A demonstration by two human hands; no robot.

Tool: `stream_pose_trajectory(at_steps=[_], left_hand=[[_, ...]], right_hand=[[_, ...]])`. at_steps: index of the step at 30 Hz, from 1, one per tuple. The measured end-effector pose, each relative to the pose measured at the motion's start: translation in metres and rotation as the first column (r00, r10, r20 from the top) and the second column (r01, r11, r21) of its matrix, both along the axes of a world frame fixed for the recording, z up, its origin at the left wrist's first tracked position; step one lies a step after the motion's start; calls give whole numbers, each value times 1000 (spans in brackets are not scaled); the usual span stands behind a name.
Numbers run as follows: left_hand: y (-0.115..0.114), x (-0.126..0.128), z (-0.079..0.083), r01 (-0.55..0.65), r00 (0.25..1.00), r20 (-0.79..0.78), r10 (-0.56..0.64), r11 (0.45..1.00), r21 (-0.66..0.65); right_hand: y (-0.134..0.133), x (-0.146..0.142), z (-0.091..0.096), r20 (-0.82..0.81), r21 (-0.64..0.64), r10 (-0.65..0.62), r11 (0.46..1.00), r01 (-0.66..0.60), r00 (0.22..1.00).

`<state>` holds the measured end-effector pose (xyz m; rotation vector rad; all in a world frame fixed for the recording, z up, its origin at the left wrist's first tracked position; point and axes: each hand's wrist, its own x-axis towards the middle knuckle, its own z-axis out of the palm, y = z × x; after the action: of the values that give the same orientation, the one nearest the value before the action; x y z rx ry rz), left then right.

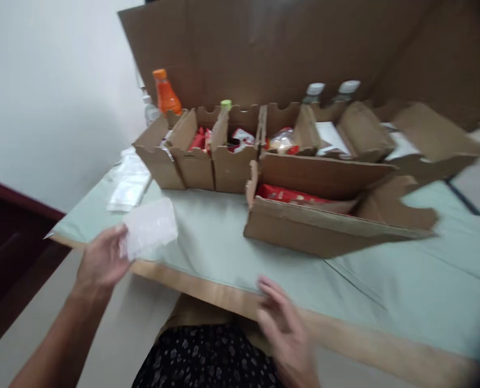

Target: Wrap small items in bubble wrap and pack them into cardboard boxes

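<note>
Left hand (104,261): thumb and fingers pinch one edge of a translucent white rectangular plastic-looking packet (151,228), jutting past the fingertips | right hand (285,330): blurred, fingers loosely curled, seemingly empty; open-topped brown cardboard box (320,229) beyond them | light edge grip seems best, keeping the packet flat

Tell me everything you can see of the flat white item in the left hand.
The flat white item is roughly rectangular with rounded corners, slightly translucent, and looks like thin plastic; blur hides finer detail. The left hand grips its left end between thumb and fingers, holding it over the table near the front edge.
</note>
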<state>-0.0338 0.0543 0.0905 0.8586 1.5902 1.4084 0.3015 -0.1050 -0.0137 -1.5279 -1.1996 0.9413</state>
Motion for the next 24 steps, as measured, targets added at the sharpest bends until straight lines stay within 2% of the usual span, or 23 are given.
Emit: stream_pose_trajectory(at_steps=[1,2,3,4,6,8,9,14,16,17,18,20,21,22,23,24], left_hand=[[-20,23,-10,20,987,161,-6,996,-85],[-40,46,-21,83,951,307,-28,983,-166],[-58,70,-32,191,897,435,-77,955,-226],[-74,91,-43,308,834,537,-127,915,-262],[-101,128,-62,533,701,664,-261,810,-245],[-118,154,-74,644,637,683,-358,734,-216],[-123,163,-78,669,628,671,-394,714,-206],[-128,190,-88,681,642,638,-425,698,-220],[-129,197,-86,712,623,641,-449,665,-226],[-130,198,-83,757,589,638,-496,615,-221],[-130,197,-79,821,529,634,-564,530,-213],[-124,189,-68,938,346,609,-714,286,-197],[-118,182,-63,962,268,565,-780,190,-195],[-108,174,-57,965,246,483,-840,166,-202],[-96,167,-52,950,294,362,-884,231,-209],[-80,160,-48,910,403,210,-891,365,-198]], right_hand=[[8,-21,4,-249,-60,75,994,-93,966],[17,-35,7,-454,-69,111,985,-159,884],[27,-43,10,-574,-80,106,979,-185,812],[35,-44,12,-654,-88,95,976,-200,751],[43,-33,17,-690,-110,55,978,-180,722],[40,-13,21,-654,-133,19,981,-140,756],[35,-3,22,-629,-143,9,982,-127,777],[13,31,23,-490,-129,-6,990,-66,872],[10,37,21,-368,-135,-43,991,-8,929],[10,40,20,-279,-148,-72,988,32,958],[10,44,19,-176,-154,-107,985,79,979],[14,56,16,35,-107,-188,976,190,982],[16,65,16,127,-47,-235,969,243,964],[18,76,16,201,22,-287,957,289,937],[21,89,17,257,89,-337,942,325,906],[24,102,19,295,145,-379,925,351,877]])
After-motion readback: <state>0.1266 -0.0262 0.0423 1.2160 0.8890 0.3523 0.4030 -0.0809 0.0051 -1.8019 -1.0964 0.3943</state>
